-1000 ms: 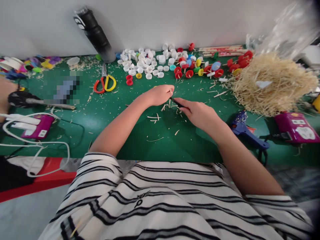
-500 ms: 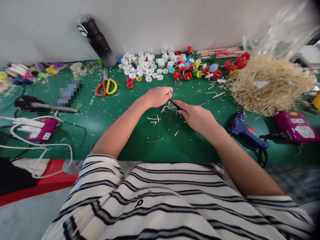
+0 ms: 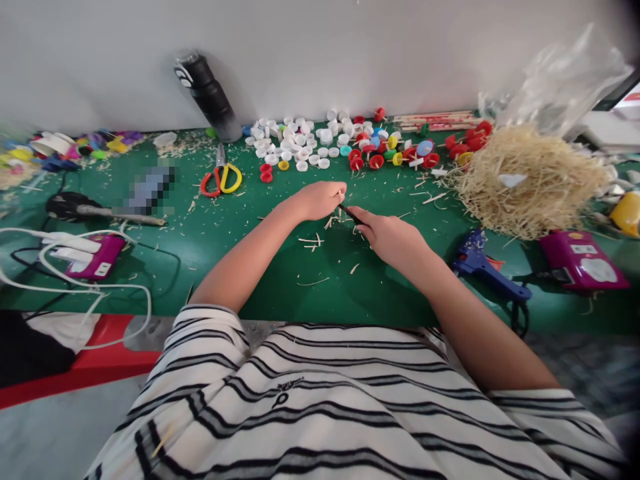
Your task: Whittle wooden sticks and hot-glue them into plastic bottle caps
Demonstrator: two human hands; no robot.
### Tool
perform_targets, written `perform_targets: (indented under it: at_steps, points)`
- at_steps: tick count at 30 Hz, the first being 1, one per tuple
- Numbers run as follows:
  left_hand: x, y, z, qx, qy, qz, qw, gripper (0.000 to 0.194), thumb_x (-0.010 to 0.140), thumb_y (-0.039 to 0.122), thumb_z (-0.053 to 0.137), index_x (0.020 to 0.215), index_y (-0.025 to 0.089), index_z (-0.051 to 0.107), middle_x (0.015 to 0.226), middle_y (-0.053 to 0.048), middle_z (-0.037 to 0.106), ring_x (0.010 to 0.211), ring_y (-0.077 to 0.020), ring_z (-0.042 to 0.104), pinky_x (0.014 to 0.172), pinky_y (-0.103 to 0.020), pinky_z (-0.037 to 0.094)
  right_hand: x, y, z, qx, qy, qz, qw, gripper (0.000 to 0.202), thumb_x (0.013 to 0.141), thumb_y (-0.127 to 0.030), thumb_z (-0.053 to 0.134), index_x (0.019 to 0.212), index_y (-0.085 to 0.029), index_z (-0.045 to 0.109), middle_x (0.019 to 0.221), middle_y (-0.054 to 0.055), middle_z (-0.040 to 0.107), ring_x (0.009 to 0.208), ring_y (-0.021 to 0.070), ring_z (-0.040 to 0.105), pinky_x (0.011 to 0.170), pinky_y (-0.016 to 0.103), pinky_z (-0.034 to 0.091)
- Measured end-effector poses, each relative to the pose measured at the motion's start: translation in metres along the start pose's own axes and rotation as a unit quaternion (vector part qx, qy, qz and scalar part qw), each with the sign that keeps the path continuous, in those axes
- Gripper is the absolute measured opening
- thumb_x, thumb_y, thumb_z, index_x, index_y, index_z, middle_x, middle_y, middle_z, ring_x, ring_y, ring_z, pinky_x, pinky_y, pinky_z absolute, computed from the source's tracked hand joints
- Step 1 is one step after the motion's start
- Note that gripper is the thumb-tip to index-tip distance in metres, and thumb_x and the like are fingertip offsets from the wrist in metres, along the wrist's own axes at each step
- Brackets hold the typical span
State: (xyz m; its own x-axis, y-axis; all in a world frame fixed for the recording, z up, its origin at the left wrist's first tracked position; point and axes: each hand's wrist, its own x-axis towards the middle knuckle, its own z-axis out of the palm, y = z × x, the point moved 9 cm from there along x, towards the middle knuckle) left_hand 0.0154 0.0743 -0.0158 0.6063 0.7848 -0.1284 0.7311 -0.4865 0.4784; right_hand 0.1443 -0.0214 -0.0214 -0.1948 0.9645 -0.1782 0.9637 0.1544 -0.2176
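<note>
Above the middle of the green table, my left hand [image 3: 323, 200] is closed, fingertips pinched together. A small pale bit shows at its fingers, too small to name. My right hand [image 3: 393, 235] is closed around a slim black tool [image 3: 350, 213], its kind unclear. The tool's tip points up and left and reaches just below my left fingertips; whether it touches them I cannot tell. Short pale wood-straw strands [image 3: 313, 241] lie on the table below my hands, some crossed over each other.
White bottle caps [image 3: 287, 141] and red caps with sticks [image 3: 375, 160] lie behind my hands. Left are scissors [image 3: 221, 179], a black bottle [image 3: 207, 93] and a purple power socket [image 3: 103, 257]. Right are a wood-straw heap [image 3: 530, 190], a blue glue gun [image 3: 487, 267] and another purple socket [image 3: 583, 260].
The whole view has shifted slightly as my head moved. My hands keep nearly the same pose, with the black tool still by my left fingertips.
</note>
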Motion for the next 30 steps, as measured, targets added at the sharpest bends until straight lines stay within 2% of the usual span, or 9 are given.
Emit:
perform_targets:
  at_steps: [7, 13, 21, 26, 30]
  points:
    - [0.001, -0.009, 0.000, -0.012, 0.018, 0.014, 1.000, 0.018, 0.101, 0.032, 0.039, 0.087, 0.023, 0.044, 0.090, -0.008, 0.061, 0.076, -0.0200, 0.051, 0.071, -0.036, 0.034, 0.006, -0.006, -0.005, -0.017, 0.007, -0.008, 1.000, 0.055, 0.112, -0.039, 0.035, 0.167, -0.043, 0.043, 0.117, 0.011, 0.080, 0.097, 0.0297, 0.074, 0.072, 0.033, 0.048]
    - [0.005, 0.009, 0.002, 0.026, 0.015, 0.067, 0.997, 0.019, 0.101, 0.031, 0.038, 0.083, 0.023, 0.042, 0.082, -0.006, 0.057, 0.070, -0.0191, 0.046, 0.068, -0.037, 0.031, 0.010, -0.007, -0.006, -0.017, 0.010, -0.007, 1.000, 0.056, 0.112, -0.039, 0.036, 0.168, -0.042, 0.043, 0.117, 0.012, 0.080, 0.097, 0.0298, 0.074, 0.072, 0.034, 0.049]
    - [0.005, 0.017, 0.004, 0.035, 0.009, 0.072, 0.997, 0.020, 0.100, 0.030, 0.040, 0.083, 0.023, 0.046, 0.081, -0.006, 0.057, 0.071, -0.0197, 0.048, 0.068, -0.036, 0.030, 0.001, -0.004, -0.002, -0.002, 0.009, -0.001, 1.000, 0.055, 0.113, -0.041, 0.034, 0.168, -0.042, 0.042, 0.119, 0.011, 0.080, 0.098, 0.0307, 0.074, 0.074, 0.035, 0.050]
    - [0.006, 0.016, 0.006, 0.027, 0.008, 0.079, 0.996, 0.021, 0.101, 0.032, 0.039, 0.083, 0.023, 0.045, 0.082, -0.006, 0.058, 0.070, -0.0190, 0.046, 0.068, -0.036, 0.030, -0.005, -0.001, 0.003, -0.001, 0.005, 0.013, 1.000, 0.056, 0.113, -0.044, 0.033, 0.168, -0.042, 0.042, 0.121, 0.011, 0.080, 0.098, 0.0318, 0.075, 0.071, 0.034, 0.049]
    - [0.004, 0.013, 0.002, 0.019, 0.011, 0.059, 0.998, 0.021, 0.102, 0.032, 0.040, 0.085, 0.022, 0.049, 0.084, -0.007, 0.061, 0.073, -0.0197, 0.051, 0.069, -0.036, 0.033, -0.008, -0.002, 0.004, -0.001, -0.004, 0.019, 1.000, 0.056, 0.113, -0.043, 0.032, 0.169, -0.043, 0.039, 0.119, 0.011, 0.080, 0.096, 0.0317, 0.075, 0.070, 0.034, 0.050]
